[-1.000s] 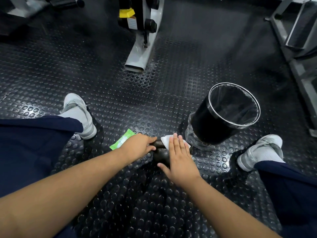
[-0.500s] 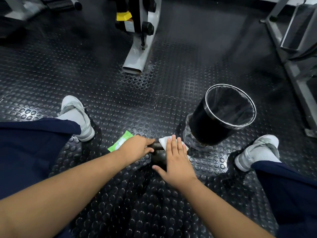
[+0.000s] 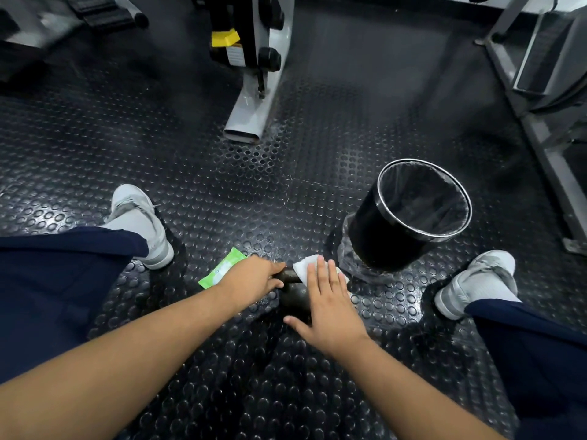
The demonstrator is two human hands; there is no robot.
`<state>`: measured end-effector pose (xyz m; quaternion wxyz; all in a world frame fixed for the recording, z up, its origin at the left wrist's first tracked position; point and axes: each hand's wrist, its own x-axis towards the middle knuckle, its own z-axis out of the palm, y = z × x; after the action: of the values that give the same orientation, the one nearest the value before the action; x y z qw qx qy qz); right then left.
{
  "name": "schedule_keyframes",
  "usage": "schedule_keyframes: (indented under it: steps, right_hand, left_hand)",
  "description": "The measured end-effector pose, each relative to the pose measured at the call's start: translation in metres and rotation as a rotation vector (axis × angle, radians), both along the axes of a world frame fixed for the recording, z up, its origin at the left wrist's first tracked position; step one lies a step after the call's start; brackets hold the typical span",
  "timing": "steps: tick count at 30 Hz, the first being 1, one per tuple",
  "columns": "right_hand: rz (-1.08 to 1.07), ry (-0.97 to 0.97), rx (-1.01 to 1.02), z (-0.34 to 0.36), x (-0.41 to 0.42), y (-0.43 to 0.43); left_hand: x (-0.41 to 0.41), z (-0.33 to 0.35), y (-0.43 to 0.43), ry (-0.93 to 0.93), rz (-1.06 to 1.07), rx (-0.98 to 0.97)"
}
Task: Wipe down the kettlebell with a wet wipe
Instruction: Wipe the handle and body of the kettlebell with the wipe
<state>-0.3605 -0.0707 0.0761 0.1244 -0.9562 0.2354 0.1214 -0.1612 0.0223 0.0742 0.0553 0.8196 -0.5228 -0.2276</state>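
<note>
Studded rubber floor (image 3: 222, 201), head view: kettlebell (image 3: 293, 298) low centre, wiping under way.
Left hand (image 3: 251, 277) curled round handle (image 3: 288, 274) to steady; right hand (image 3: 330, 309) flat, fingers straight and together, pressing wipe (image 3: 305, 266) onto kettlebell. Hold handle firm, sweep round body with even pressure, refold to clean face. Bin (image 3: 381, 246) near for disposal.

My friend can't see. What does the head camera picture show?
A person's left hand grips the handle of a dark kettlebell on a studded black floor, while the flat right hand presses a white wet wipe against it. A green wipes packet lies beside the left hand, and a black lined bin stands to the right.
</note>
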Motion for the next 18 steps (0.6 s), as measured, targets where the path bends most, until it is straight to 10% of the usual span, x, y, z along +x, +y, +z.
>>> schedule_keyframes:
  steps: [18]
  right_hand:
    - [-0.006, -0.004, 0.005, -0.001, -0.001, -0.001]
  left_hand:
    - [0.003, -0.004, -0.002, -0.016, -0.010, 0.015]
